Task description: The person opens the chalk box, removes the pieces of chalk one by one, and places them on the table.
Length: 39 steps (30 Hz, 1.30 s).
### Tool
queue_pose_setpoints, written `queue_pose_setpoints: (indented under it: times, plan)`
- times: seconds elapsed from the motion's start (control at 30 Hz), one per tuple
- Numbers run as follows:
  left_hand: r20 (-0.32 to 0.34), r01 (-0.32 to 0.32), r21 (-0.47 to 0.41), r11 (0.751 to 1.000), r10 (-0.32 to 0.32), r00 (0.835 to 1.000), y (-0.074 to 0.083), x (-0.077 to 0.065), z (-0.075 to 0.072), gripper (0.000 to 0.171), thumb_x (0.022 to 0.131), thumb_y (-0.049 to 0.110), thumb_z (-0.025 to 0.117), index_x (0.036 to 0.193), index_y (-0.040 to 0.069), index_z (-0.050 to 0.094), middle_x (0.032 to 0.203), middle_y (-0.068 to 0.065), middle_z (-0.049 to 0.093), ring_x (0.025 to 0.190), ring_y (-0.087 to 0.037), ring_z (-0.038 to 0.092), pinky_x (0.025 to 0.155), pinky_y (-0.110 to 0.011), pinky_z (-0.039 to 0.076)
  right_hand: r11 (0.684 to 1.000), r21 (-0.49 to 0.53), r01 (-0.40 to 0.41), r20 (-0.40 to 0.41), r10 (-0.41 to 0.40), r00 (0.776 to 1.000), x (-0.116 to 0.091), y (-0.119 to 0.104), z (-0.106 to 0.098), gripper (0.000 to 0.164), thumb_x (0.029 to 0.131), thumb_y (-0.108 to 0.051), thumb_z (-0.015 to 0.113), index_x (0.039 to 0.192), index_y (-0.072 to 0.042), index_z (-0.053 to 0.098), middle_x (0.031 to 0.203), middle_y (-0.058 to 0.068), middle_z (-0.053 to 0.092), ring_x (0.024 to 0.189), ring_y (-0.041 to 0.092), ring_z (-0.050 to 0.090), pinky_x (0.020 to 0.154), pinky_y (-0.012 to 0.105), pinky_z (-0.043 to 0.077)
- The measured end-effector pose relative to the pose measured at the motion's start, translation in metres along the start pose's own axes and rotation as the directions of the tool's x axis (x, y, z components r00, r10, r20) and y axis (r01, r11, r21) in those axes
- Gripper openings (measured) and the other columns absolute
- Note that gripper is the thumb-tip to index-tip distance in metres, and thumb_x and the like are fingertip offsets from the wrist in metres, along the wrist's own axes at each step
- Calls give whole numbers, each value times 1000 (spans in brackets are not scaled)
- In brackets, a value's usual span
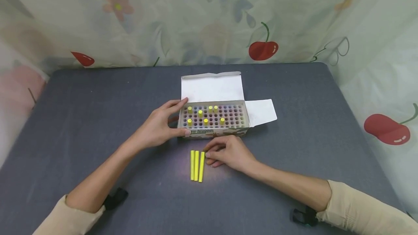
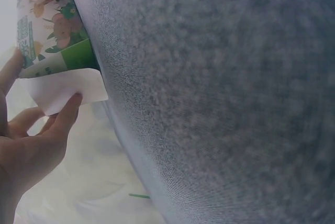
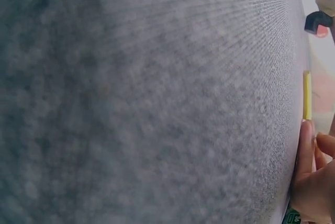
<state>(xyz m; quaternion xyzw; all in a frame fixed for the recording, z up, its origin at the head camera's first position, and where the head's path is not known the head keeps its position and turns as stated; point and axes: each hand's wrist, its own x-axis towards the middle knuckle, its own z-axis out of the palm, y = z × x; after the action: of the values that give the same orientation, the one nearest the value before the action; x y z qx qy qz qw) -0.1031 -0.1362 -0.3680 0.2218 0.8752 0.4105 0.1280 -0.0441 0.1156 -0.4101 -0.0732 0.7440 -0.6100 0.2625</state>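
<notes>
**Dark desk (image 1: 156, 198), open box (image 1: 225, 132), bunch of yellow sticks (image 1: 196, 166)**

So the whole back and both sides are filled by a pale curtain (image 1: 183, 42), printed with cherries and flowers. The desk is set right up against it, with its far corners rounded off.

In from the near edge, two bare forearms are stretched, beige sleeves (image 1: 365, 209) bunched up above them. Something small and black (image 1: 115, 198) is worn under each arm, close to the cuff.

Around the middle of the desk the box is parked, long side facing the near edge. Its white lid (image 1: 212, 88) is raised at the back, and a side flap (image 1: 261, 111) is folded out to the right. Leafy print is shown on the front wall. Inside, rows of round holes are lined up in an insert (image 1: 235, 116).

The box's left end is held by the left hand (image 1: 160, 124), spread wide, thumb at the front and index finger at the rear corner. The right hand (image 1: 233, 151) is kept low in front of the box, fingers bent, tips right at the upper end of the rightmost loose stick; whether it's actually pinched can't be told.

Three sticks are laid side by side on the desk there. Seven more are stood upright in the holes, only their tops (image 1: 200, 113) showing.
</notes>
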Motion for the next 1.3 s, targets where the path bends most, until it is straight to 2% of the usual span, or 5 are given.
queue_pose_setpoints:
  times: [0.23,0.6,0.93,1.1,1.3]
  plan:
    - [4,14,3,1000,-14,1000,0,0,0,94,84,19,83,159,21,26,155,-17,30,131,-39,49,100,-44,54,999,7,43,31,-43,999,-2,-5,-3,14,91,-4,71,103,2,73,89,14,73,76,26,74,67,39,64]
    - [12,23,-3,1000,-23,1000,0,-1,-2,94,84,20,82,159,22,25,156,-15,30,131,-38,49,99,-43,54,980,-36,197,113,-192,975,-6,-28,-17,19,92,-6,71,108,4,71,95,19,72,82,35,73,72,45,64]
    - [6,26,-15,1000,-26,1000,0,0,-1,95,83,18,83,159,21,25,155,-16,30,130,-39,50,101,-44,53,947,-89,308,88,-301,950,-7,-47,-38,18,90,-4,73,107,4,72,94,19,73,83,42,71,74,48,62]
    - [3,27,-10,1000,-27,1000,0,1,-1,95,83,18,83,159,21,25,155,-17,30,131,-39,49,101,-44,53,924,-155,350,81,-341,936,-6,-55,-48,17,89,-2,73,106,1,73,92,8,74,82,35,72,74,47,62]
    - [2,29,5,1000,-29,1000,-1,1,0,96,83,19,83,159,22,25,156,-17,30,129,-42,50,98,-46,55,893,-261,366,54,-365,929,-3,-62,-62,17,89,-5,75,105,-6,75,95,3,73,79,22,71,70,35,62]
